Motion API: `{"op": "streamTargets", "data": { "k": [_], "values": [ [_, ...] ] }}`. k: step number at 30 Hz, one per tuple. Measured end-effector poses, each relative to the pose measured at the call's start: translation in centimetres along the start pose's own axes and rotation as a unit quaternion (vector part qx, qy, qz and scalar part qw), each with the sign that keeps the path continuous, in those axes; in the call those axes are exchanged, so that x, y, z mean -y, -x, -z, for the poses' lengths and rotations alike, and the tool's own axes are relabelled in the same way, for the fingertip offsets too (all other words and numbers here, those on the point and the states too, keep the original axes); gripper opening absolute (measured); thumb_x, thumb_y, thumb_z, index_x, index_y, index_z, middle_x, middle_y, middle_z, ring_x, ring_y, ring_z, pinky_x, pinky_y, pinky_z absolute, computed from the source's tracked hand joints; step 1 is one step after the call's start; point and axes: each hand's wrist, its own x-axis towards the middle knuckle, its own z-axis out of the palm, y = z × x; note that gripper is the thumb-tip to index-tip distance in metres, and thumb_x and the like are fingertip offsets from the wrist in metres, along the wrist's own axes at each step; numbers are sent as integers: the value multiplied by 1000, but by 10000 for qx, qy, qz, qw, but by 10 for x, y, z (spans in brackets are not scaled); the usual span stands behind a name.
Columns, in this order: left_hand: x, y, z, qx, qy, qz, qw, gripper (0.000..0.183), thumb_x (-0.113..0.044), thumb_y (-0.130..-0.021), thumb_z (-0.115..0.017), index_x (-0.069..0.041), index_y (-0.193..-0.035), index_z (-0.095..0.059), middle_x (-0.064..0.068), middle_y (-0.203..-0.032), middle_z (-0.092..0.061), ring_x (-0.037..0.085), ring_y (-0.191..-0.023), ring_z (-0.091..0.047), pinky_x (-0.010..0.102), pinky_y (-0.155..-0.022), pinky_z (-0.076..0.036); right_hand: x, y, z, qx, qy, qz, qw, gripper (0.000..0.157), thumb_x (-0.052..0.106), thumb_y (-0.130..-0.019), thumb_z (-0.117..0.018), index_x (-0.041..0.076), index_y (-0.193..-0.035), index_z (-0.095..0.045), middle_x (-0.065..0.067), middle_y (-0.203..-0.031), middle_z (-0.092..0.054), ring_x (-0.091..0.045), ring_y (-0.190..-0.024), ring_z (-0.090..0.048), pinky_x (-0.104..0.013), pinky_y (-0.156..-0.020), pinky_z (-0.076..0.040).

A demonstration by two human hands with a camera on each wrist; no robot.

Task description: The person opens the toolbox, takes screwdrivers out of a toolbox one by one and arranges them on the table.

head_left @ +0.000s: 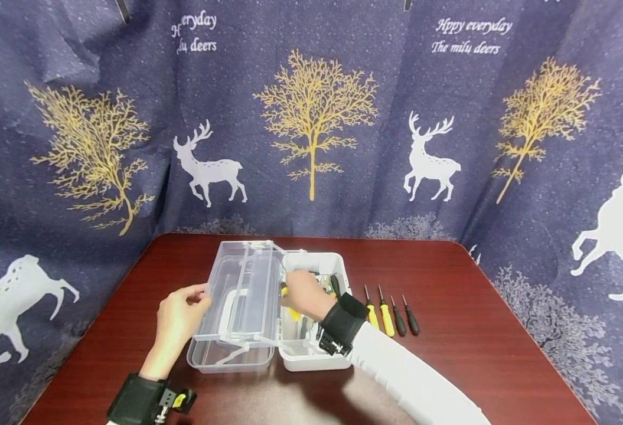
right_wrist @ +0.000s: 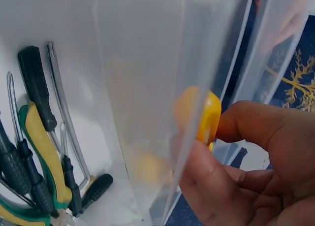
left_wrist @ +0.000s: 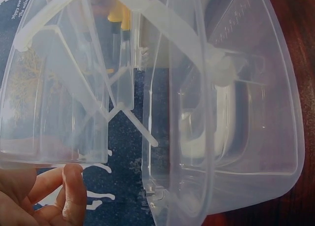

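A toolbox stands unfolded, with a clear lid (head_left: pixel 205 357) on the left and a white base (head_left: pixel 319 361) on the right. Clear hinged trays (head_left: pixel 260 289) rise between them. At the trays' left edge, my left hand (head_left: pixel 178 313) pinches the plastic with thumb and fingers. My right hand (head_left: pixel 306 293) reaches over the base. In the right wrist view it pinches the rounded end of a yellow screwdriver handle (right_wrist: pixel 210 117) beside a clear tray wall; the tray partly hides the fingers. Yellow handles with shafts (left_wrist: pixel 118 14) show through the plastic in the left wrist view.
On the table right of the base lie two yellow screwdrivers (head_left: pixel 385 316) and two black ones (head_left: pixel 411 321). Inside the base are green-and-yellow pliers (right_wrist: pixel 44 152), a dark-handled tool (right_wrist: pixel 37 88) and several small screwdrivers. A patterned curtain (head_left: pixel 311 118) hangs behind the table.
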Motion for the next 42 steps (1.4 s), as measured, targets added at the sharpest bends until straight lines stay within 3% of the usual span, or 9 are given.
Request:
{"op": "streamTargets", "data": {
  "k": [5, 11, 26, 42],
  "values": [
    [0, 0, 0, 26, -14, 2, 10000, 24, -14, -83, -63, -6, -103, -75, 14, -83, -74, 19, -66, -61, 27, -58, -42, -7, 2, 6, 57, -356, -146, 9992, 42, 14, -71, -71, 18, -48, -36, 9, -47, -28, -9, -47, -30, -22, -46, -26],
    [1, 0, 0, -15, -12, -34, 10000, 24, -14, -83, -64, -6, -102, -75, 13, -82, -74, 20, -67, -64, 28, -59, -43, -12, 12, 15, -75, -850, 12, 9963, 50, 10, -69, -67, 20, -43, -25, 12, -43, -14, -5, -43, -15, -21, -43, -16],
    [3, 1, 0, -104, -36, -81, 9999, 24, -13, -82, -64, -6, -101, -75, 14, -82, -74, 26, -70, -66, 28, -57, -42, -34, 24, 24, -542, -987, -286, 9932, 49, 13, -67, -64, 22, -39, -26, 15, -42, -15, -2, -42, -14, -20, -42, -14],
    [0, 0, 0, 13, -62, 42, 10000, 26, -13, -80, -63, -7, -102, -75, 12, -82, -75, 25, -69, -66, 27, -56, -41, -72, 46, 30, -526, -1327, -1224, 9822, 57, 24, -79, -74, 17, -44, -29, 10, -47, -15, -7, -41, -16, -23, -43, -14]
  ]
}}
